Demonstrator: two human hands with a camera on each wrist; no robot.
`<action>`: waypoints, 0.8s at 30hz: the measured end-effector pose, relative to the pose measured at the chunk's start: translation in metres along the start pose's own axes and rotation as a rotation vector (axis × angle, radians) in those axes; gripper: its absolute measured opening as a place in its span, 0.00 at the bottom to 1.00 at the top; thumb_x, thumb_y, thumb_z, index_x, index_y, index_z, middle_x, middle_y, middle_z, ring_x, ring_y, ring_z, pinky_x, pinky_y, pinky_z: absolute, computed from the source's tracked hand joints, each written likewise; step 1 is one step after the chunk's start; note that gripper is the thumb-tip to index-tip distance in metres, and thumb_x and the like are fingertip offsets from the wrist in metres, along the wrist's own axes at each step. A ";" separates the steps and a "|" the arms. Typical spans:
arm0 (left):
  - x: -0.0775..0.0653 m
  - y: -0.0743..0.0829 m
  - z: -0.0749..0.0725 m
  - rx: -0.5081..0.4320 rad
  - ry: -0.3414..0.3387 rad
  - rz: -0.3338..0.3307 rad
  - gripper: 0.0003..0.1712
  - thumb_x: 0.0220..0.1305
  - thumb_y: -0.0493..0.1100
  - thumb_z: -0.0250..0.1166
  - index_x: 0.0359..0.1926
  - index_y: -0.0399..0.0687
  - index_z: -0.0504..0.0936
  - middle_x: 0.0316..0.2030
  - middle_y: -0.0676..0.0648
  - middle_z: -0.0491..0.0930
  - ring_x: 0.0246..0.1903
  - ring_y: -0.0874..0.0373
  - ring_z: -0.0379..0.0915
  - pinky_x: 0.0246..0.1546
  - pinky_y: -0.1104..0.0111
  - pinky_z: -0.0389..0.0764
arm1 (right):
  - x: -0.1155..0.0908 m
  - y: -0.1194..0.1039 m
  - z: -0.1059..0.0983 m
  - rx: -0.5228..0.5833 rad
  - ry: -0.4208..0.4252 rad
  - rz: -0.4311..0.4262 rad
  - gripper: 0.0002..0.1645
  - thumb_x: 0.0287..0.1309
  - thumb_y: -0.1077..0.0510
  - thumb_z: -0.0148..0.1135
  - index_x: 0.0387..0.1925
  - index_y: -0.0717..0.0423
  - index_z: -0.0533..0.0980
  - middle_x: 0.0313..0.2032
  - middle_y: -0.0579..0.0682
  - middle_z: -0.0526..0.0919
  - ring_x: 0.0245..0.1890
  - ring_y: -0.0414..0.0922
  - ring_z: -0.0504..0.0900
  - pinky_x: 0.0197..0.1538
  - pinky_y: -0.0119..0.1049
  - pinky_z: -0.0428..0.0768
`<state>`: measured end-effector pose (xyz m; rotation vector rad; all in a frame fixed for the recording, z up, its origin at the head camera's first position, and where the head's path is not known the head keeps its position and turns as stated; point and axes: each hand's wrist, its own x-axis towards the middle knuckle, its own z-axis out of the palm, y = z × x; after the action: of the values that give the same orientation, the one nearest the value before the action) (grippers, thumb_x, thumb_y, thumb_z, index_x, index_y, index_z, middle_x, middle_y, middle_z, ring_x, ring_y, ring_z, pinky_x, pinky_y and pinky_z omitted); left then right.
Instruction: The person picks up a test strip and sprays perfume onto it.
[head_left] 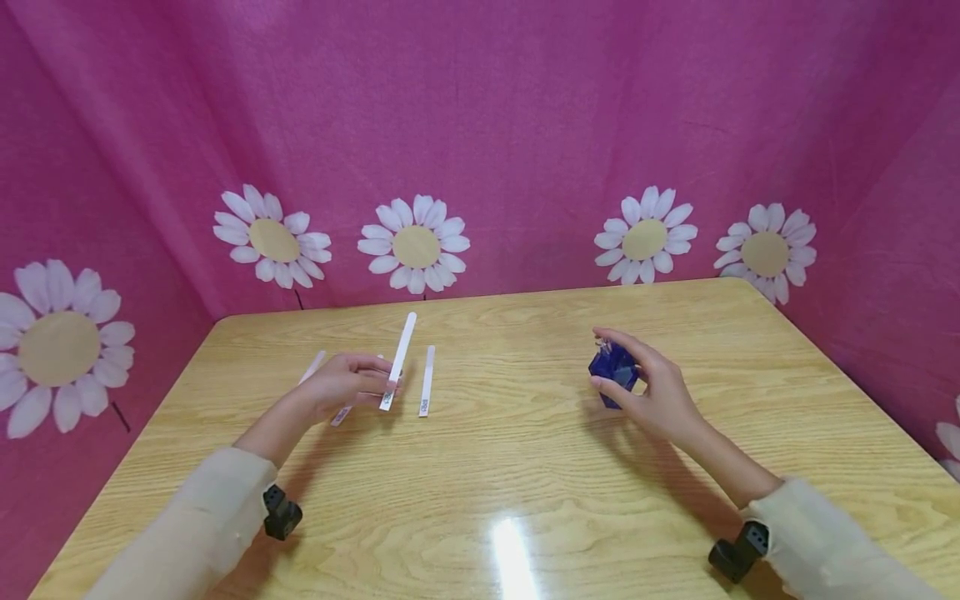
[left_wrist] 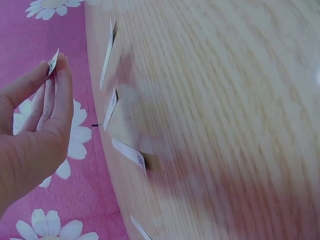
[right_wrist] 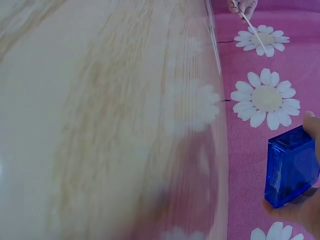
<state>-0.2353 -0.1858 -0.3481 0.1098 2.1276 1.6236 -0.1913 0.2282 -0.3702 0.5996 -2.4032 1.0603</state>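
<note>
My left hand (head_left: 339,387) pinches the lower end of a white paper test strip (head_left: 401,354) between thumb and fingers, above the table. The strip points up and away, with small dark print near its held end (left_wrist: 52,65). My right hand (head_left: 663,396) grips a dark blue glass perfume bottle (head_left: 611,367) between thumb and fingers, raised off the table. In the right wrist view the bottle (right_wrist: 290,167) looks square and translucent; its top is partly hidden. Several more strips lie around and under the left hand, such as one to its right (head_left: 427,382).
A wood-grain table (head_left: 487,467) extends under both hands, with a bright light reflection near its front. Behind and beside it hangs a pink curtain (head_left: 525,125) printed with large white daisies. Dark wrist cameras (head_left: 282,512) sit on both cream sleeves.
</note>
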 end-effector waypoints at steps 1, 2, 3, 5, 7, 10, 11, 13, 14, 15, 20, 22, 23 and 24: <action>0.000 0.000 0.000 -0.001 -0.001 -0.001 0.24 0.63 0.33 0.62 0.58 0.27 0.69 0.37 0.52 0.85 0.37 0.66 0.82 0.44 0.71 0.84 | 0.001 -0.001 0.000 -0.001 0.003 -0.003 0.36 0.52 0.63 0.70 0.63 0.49 0.70 0.60 0.58 0.77 0.55 0.54 0.78 0.44 0.55 0.84; -0.001 0.000 0.001 0.000 -0.003 -0.001 0.24 0.63 0.33 0.62 0.58 0.27 0.69 0.38 0.51 0.85 0.38 0.65 0.82 0.45 0.71 0.84 | 0.001 -0.001 0.001 -0.007 0.006 -0.006 0.36 0.52 0.63 0.69 0.64 0.49 0.70 0.61 0.57 0.77 0.56 0.54 0.78 0.46 0.54 0.83; -0.001 0.001 0.001 0.000 -0.004 -0.001 0.24 0.63 0.33 0.62 0.58 0.27 0.69 0.39 0.50 0.86 0.39 0.64 0.83 0.45 0.71 0.84 | 0.002 -0.002 0.002 -0.016 0.011 -0.008 0.36 0.53 0.63 0.69 0.64 0.49 0.70 0.61 0.56 0.77 0.56 0.53 0.77 0.48 0.53 0.83; -0.002 0.002 0.002 0.002 -0.003 -0.004 0.25 0.63 0.34 0.62 0.59 0.27 0.69 0.41 0.47 0.86 0.40 0.63 0.83 0.47 0.70 0.83 | 0.004 -0.003 0.004 -0.035 0.019 -0.015 0.36 0.54 0.63 0.68 0.64 0.49 0.69 0.61 0.54 0.76 0.58 0.51 0.77 0.52 0.48 0.82; -0.003 0.003 0.004 0.011 -0.008 -0.001 0.25 0.64 0.34 0.62 0.59 0.27 0.68 0.44 0.44 0.85 0.42 0.62 0.83 0.48 0.69 0.83 | 0.006 -0.005 0.006 -0.041 0.025 -0.026 0.36 0.54 0.63 0.68 0.65 0.49 0.69 0.61 0.54 0.76 0.59 0.52 0.75 0.56 0.47 0.79; -0.004 0.003 0.007 0.021 -0.009 0.010 0.25 0.64 0.33 0.61 0.59 0.26 0.68 0.47 0.39 0.84 0.43 0.60 0.84 0.50 0.67 0.83 | 0.009 -0.007 0.009 -0.022 0.028 -0.043 0.36 0.54 0.64 0.67 0.65 0.50 0.68 0.61 0.55 0.76 0.61 0.54 0.74 0.58 0.50 0.77; -0.004 0.003 0.008 0.036 -0.008 0.017 0.25 0.64 0.34 0.61 0.59 0.26 0.68 0.48 0.38 0.84 0.43 0.61 0.84 0.50 0.67 0.83 | 0.010 -0.008 0.010 -0.009 0.028 -0.050 0.37 0.54 0.64 0.67 0.65 0.50 0.68 0.61 0.55 0.76 0.60 0.54 0.74 0.58 0.52 0.77; -0.005 0.003 0.010 0.064 -0.003 0.028 0.24 0.64 0.34 0.62 0.58 0.26 0.69 0.47 0.38 0.84 0.41 0.62 0.83 0.50 0.65 0.83 | 0.011 -0.010 0.012 0.017 0.028 -0.052 0.38 0.54 0.64 0.67 0.66 0.50 0.67 0.61 0.57 0.76 0.60 0.55 0.74 0.56 0.56 0.78; -0.006 0.003 0.011 0.081 0.002 0.033 0.24 0.63 0.34 0.62 0.57 0.26 0.69 0.47 0.38 0.84 0.40 0.63 0.83 0.51 0.65 0.83 | 0.012 -0.011 0.013 0.029 0.028 -0.051 0.38 0.54 0.65 0.67 0.66 0.50 0.67 0.61 0.57 0.76 0.60 0.56 0.75 0.56 0.57 0.78; -0.006 0.004 0.012 0.101 0.006 0.037 0.23 0.63 0.34 0.62 0.57 0.27 0.70 0.46 0.39 0.85 0.40 0.65 0.83 0.50 0.65 0.83 | 0.012 -0.011 0.013 0.035 0.029 -0.049 0.38 0.54 0.65 0.67 0.67 0.50 0.67 0.61 0.58 0.76 0.60 0.56 0.75 0.55 0.58 0.78; -0.005 0.005 0.015 0.153 0.012 0.055 0.23 0.63 0.35 0.63 0.56 0.28 0.72 0.39 0.48 0.86 0.37 0.67 0.82 0.50 0.63 0.83 | 0.014 -0.013 0.016 0.043 0.027 -0.044 0.39 0.54 0.65 0.68 0.67 0.50 0.66 0.61 0.57 0.76 0.59 0.55 0.75 0.54 0.57 0.79; -0.005 0.007 0.017 0.153 0.005 0.071 0.23 0.62 0.35 0.63 0.55 0.27 0.72 0.36 0.51 0.86 0.36 0.65 0.83 0.48 0.63 0.84 | 0.016 -0.015 0.017 0.046 0.024 -0.047 0.39 0.53 0.65 0.68 0.67 0.50 0.66 0.61 0.56 0.76 0.59 0.54 0.75 0.54 0.56 0.79; -0.004 0.008 0.017 0.148 0.002 0.076 0.22 0.62 0.34 0.64 0.55 0.26 0.72 0.35 0.51 0.86 0.36 0.64 0.83 0.48 0.63 0.84 | 0.016 -0.015 0.018 0.049 0.024 -0.050 0.39 0.54 0.65 0.68 0.67 0.50 0.66 0.61 0.57 0.76 0.59 0.54 0.75 0.53 0.56 0.79; -0.004 0.009 0.018 0.151 -0.002 0.082 0.22 0.62 0.34 0.64 0.55 0.26 0.72 0.34 0.52 0.86 0.36 0.64 0.84 0.47 0.63 0.84 | 0.017 -0.016 0.019 0.050 0.022 -0.049 0.40 0.53 0.65 0.68 0.67 0.50 0.66 0.61 0.57 0.76 0.59 0.54 0.75 0.53 0.56 0.79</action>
<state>-0.2261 -0.1684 -0.3424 0.2494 2.2691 1.5049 -0.2004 0.2003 -0.3629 0.6571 -2.3373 1.1039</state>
